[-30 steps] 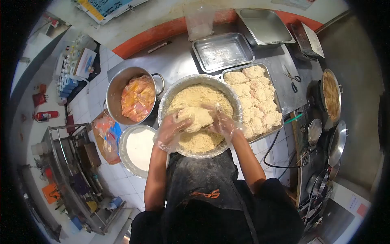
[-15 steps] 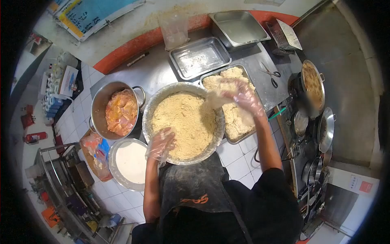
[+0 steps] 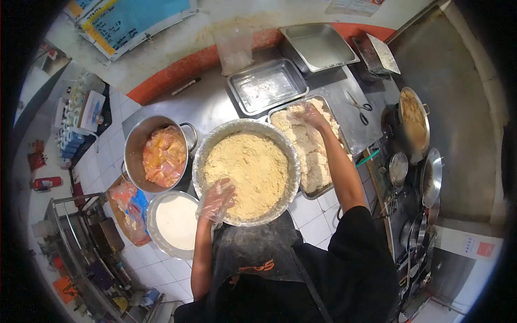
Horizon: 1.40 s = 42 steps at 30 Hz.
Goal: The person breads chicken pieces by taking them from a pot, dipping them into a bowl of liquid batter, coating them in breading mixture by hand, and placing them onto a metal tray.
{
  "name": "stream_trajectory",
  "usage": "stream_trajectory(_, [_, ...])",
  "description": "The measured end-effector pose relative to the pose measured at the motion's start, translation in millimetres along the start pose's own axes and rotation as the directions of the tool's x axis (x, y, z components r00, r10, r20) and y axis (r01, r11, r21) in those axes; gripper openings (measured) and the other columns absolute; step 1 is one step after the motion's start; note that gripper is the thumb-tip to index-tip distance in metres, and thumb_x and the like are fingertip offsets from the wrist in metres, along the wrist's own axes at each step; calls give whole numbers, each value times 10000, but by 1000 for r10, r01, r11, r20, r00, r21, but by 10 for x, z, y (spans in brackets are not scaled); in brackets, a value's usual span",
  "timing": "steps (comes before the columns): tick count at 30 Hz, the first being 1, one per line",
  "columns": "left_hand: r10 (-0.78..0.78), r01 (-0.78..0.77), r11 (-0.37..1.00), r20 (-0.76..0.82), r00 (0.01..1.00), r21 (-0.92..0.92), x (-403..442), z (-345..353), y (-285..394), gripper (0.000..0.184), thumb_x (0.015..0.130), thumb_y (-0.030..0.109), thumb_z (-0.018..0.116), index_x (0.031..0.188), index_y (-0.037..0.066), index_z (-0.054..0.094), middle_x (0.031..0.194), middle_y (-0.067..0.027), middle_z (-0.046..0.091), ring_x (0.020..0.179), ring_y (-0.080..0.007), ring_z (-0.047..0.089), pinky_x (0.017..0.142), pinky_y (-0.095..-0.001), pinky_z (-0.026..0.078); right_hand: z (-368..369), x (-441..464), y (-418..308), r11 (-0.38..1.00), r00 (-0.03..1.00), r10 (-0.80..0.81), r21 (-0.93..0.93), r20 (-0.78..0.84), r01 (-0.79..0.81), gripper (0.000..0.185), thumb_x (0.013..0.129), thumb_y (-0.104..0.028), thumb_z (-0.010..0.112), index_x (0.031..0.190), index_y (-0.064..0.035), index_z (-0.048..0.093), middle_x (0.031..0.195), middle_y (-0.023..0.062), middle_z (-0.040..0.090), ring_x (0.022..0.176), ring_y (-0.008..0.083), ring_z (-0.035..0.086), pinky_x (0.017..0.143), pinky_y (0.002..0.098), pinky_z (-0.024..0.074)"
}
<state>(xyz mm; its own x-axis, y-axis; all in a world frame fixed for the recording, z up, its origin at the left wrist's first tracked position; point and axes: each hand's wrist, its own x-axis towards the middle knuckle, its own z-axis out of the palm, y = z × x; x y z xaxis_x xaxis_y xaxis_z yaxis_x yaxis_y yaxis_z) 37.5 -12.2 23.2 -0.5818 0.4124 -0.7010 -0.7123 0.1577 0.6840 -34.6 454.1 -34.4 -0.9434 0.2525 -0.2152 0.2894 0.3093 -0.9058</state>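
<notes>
A wide metal basin full of pale yellow breading flour stands in front of me. My left hand, in a clear plastic glove, lies over its near left rim with the fingers spread on the flour. At the far part of a metal tray, my right hand is lowered, fingers curled down on a flour-coated piece. Several breaded chicken pieces fill this tray. Left of the basin, a deep pot holds raw marinated chicken. A bowl of white batter sits below the pot.
Behind the basin are a shallow metal tray and a deep steel pan. Scissors lie to the right on the steel table. Farther right, a stove side holds a frying pan and several other pans. Shelving stands at left.
My right hand has moved up and away, from between the basin and the tray to the tray's far part. My left hand stays at the basin rim. The view has shifted slightly.
</notes>
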Motion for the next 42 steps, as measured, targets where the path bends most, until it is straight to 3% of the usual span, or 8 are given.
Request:
stream_trajectory(5, [11, -9, 997, 17, 1000, -82, 80, -89, -112, 552, 892, 227, 741, 1362, 73, 497, 1086, -75, 671, 905, -178, 676, 683, -296, 565, -84, 9, -97, 984, 981, 127, 109, 145, -144, 576, 813, -334, 801, 1294, -85, 606, 1222, 164, 624, 1133, 211, 587, 949, 361, 496])
stream_trajectory(11, [134, -130, 967, -1, 991, 217, 89, -76, -135, 524, 906, 307, 713, 1341, 80, 530, 1102, -108, 669, 1014, -233, 656, 827, -363, 546, -495, 254, 494, 444, 875, -480, -844, 60, 301, 566, 830, -304, 778, 1326, -122, 574, 1110, 139, 668, 837, 194, 679, 758, 313, 578])
stream_trajectory(15, [495, -300, 572, -30, 869, 764, 155, 14, -245, 518, 906, 397, 671, 1283, 54, 578, 1149, -164, 653, 1116, -310, 604, 977, -409, 469, -512, -431, -832, 904, 927, 374, -225, 6, -363, 332, 880, -144, 709, 1175, -7, 644, 932, 129, 707, 663, 188, 646, 511, 316, 542])
stream_trajectory(22, [736, -497, 300, 134, 664, 814, -25, 72, -233, 456, 893, 357, 652, 1210, 29, 630, 1218, -166, 637, 1130, -328, 597, 979, -423, 475, 918, -1025, -2008, 993, 935, 101, -93, 341, -74, 235, 848, -167, 749, 928, 47, 695, 786, 127, 721, 577, 175, 641, 525, 325, 528])
stream_trajectory(25, [838, -535, -155, 397, 374, 830, -134, -155, -385, 350, 910, 268, 619, 1203, 80, 649, 1254, -142, 628, 1144, -303, 600, 968, -399, 490, 1875, -776, -2304, 671, 742, -459, -357, 488, 650, 244, 922, -237, 652, 992, -10, 706, 836, 164, 686, 756, 183, 676, 717, 336, 538])
stream_trajectory(29, [730, -663, 478, 159, 665, 575, -653, -252, -317, 312, 920, 176, 574, 1218, 207, 659, 1353, -81, 578, 1207, -295, 575, 965, -413, 495, 3481, -181, -2322, 422, 574, -580, -390, 577, 818, 183, 755, -153, 722, 864, -10, 695, 907, 227, 680, 868, 376, 670, 767, 447, 545])
stream_trajectory(32, [837, -542, -30, 318, 446, 840, -1096, -518, -340, 327, 928, 177, 563, 1243, 211, 644, 1364, -76, 572, 1223, -276, 570, 989, -410, 483, 4162, 93, -2348, 375, 645, -383, -527, 661, 762, 172, 741, -154, 706, 836, -11, 694, 891, 224, 683, 862, 386, 678, 750, 460, 552])
stream_trajectory(42, [657, -417, 716, -339, 673, 560, -2133, -1335, -621, 347, 894, 197, 702, 1210, 58, 669, 1212, -149, 676, 1134, -259, 633, 995, -368, 482, 4185, 486, -2366, 672, 760, -367, -412, 536, 615, 226, 796, -211, 706, 863, 5, 707, 886, 193, 711, 816, 318, 697, 696, 444, 556])
